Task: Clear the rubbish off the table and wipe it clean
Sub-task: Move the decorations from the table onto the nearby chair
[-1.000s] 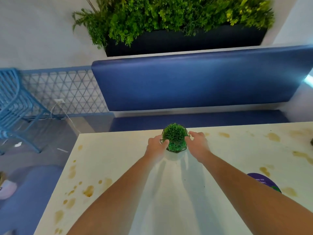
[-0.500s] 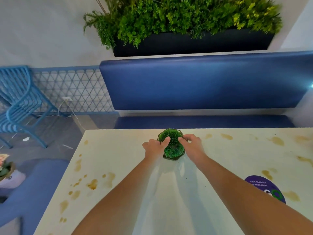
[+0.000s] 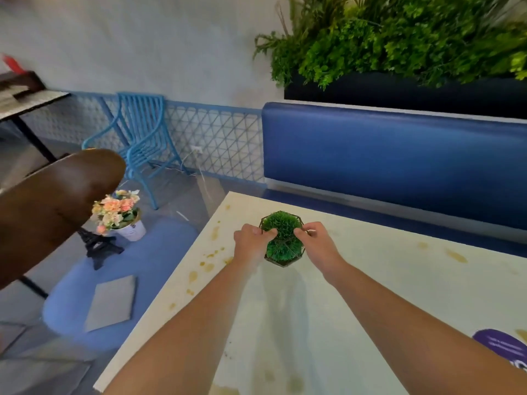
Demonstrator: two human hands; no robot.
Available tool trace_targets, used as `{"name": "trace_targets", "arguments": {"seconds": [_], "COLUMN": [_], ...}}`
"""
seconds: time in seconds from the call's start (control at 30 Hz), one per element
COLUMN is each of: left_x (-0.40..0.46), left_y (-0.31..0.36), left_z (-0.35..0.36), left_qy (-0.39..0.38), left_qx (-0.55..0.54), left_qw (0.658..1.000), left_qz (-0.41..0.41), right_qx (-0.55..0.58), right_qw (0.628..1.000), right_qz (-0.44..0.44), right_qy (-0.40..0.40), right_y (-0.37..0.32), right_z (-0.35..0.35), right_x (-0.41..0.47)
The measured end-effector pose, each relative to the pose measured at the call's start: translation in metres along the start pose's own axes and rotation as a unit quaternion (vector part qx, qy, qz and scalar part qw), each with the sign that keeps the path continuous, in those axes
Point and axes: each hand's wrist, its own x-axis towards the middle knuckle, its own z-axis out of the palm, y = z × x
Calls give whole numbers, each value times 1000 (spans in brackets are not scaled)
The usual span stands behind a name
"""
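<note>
The small green plant (image 3: 283, 238) in a wire-frame pot is gripped from both sides; the left hand (image 3: 251, 244) is curled on its 9 o'clock side, the right hand (image 3: 318, 244) is pinched on its 3 o'clock side; whether the pot is touching the counter (image 3: 328, 309) cannot be told; the plant is seen near the counter's far left corner; yellow-brown stains (image 3: 209, 266) are spread at 9 o'clock of it along the left edge; a purple sticker (image 3: 502, 347) is seen at 4 o'clock; a blue stool (image 3: 119, 283) with a flower pot (image 3: 121, 213) is placed well apart at 9 o'clock.
</note>
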Motion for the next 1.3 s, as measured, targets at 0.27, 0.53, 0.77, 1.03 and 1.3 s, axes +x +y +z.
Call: {"name": "trace_targets", "arguments": {"seconds": [0.27,0.53,0.77,1.03,1.3], "left_x": [25,85,150,219,250], "left_y": [-34,-104,-152,-200,-232], "left_z": [-112,-206,-257,-266,-265], "left_qy": [66,94,55,1,-2], "left_qx": [-32,-52,-92,-102,-77], "left_qw": [996,991,985,978,983], "left_qz": [-53,-75,-132,-181,-166], "right_qx": [-9,25,45,1,7], "right_qw": [996,993,988,987,986], "right_qz": [-38,-15,35,44,48], "right_qy": [-82,-115,-146,-157,-159], "right_y": [-47,-67,-61,-28,-13], "right_z": [107,242,343,414,449], "right_x": [-8,15,52,118,152]}}
